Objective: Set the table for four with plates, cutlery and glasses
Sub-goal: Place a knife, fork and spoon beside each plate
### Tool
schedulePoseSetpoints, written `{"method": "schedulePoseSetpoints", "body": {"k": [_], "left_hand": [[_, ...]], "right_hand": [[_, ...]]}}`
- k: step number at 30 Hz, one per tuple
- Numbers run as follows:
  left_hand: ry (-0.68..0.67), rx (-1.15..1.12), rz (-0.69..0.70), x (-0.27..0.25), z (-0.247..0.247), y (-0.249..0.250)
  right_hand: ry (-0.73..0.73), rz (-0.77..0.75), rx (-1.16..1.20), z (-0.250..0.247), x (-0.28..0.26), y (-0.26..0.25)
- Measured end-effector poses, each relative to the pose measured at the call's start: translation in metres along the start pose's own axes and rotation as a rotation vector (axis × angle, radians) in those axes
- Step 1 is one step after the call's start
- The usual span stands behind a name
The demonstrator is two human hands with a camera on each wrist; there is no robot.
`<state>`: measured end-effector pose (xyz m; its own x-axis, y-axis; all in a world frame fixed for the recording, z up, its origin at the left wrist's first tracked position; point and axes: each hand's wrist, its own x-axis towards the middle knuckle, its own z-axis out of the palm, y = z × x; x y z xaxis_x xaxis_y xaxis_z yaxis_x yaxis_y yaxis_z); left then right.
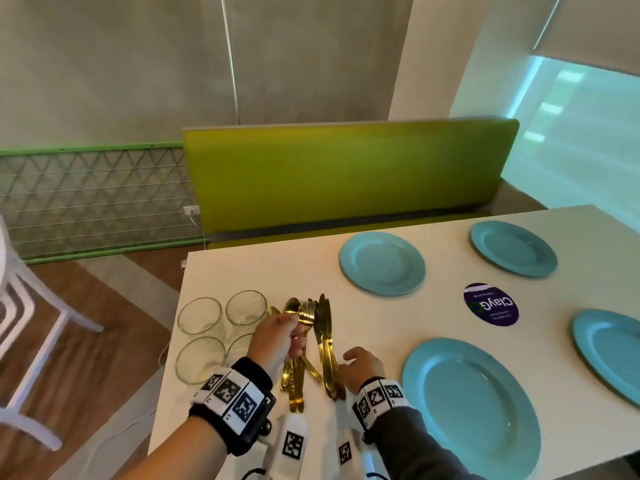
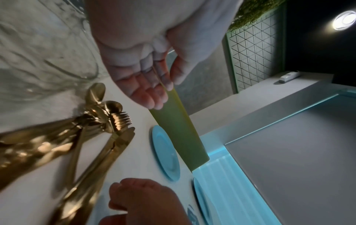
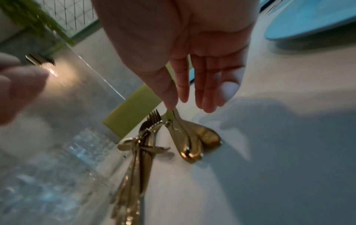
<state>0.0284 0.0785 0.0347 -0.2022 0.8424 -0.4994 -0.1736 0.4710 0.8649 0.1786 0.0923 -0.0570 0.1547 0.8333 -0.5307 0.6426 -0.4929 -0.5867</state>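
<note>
A pile of gold cutlery lies on the white table point(image 1: 263, 271): spoons point(image 1: 292, 306), stacked forks point(image 1: 307, 312) and knives point(image 1: 325, 341). My left hand point(image 1: 294, 336) hovers over the spoon and fork handles. In the left wrist view its fingers point(image 2: 154, 85) are relaxed and hold nothing, with the forks point(image 2: 120, 120) below them. My right hand point(image 1: 356, 365) is beside the knife handles, its fingers point(image 3: 204, 91) straight above the knives point(image 3: 190, 144). Several clear glasses point(image 1: 200, 315) stand left of the cutlery. Several blue plates point(image 1: 382, 263) are laid out to the right.
A round purple sticker point(image 1: 490, 304) sits between the plates. A green bench back point(image 1: 346, 174) runs along the table's far side. A white chair point(image 1: 20, 323) stands on the wooden floor to the left. The table's left edge is close to the glasses.
</note>
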Motion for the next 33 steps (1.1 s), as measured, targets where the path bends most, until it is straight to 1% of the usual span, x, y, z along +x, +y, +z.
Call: {"method": "schedulePoseSetpoints", "body": {"k": [3, 5, 7, 12, 15, 20, 25, 33], "left_hand": [[-0.016, 0.04, -0.011, 0.001, -0.01, -0.007], [-0.021, 0.061, -0.008, 0.002, -0.014, -0.011], [-0.015, 0.079, -0.005, 0.002, -0.019, -0.015], [-0.004, 0.095, 0.001, 0.007, -0.026, -0.016], [-0.011, 0.075, -0.008, 0.011, -0.026, -0.014], [-0.033, 0.072, -0.025, 0.015, -0.015, -0.013], [-0.054, 0.08, -0.037, 0.017, -0.006, -0.015], [-0.058, 0.107, -0.054, 0.022, 0.003, -0.017]], "right_hand": [[0.052, 0.02, -0.083, 0.012, 0.007, -0.012], [0.088, 0.003, -0.151, 0.018, 0.013, -0.02], [0.084, 0.002, -0.201, 0.024, 0.017, -0.027], [0.1, 0.056, -0.221, 0.028, 0.027, -0.033], [0.092, 0.1, -0.168, 0.02, 0.031, -0.028], [0.174, 0.14, -0.075, 0.005, 0.029, -0.017], [0.158, 0.172, 0.003, -0.003, 0.023, -0.007], [0.212, 0.123, -0.201, -0.008, 0.014, -0.002]]}}
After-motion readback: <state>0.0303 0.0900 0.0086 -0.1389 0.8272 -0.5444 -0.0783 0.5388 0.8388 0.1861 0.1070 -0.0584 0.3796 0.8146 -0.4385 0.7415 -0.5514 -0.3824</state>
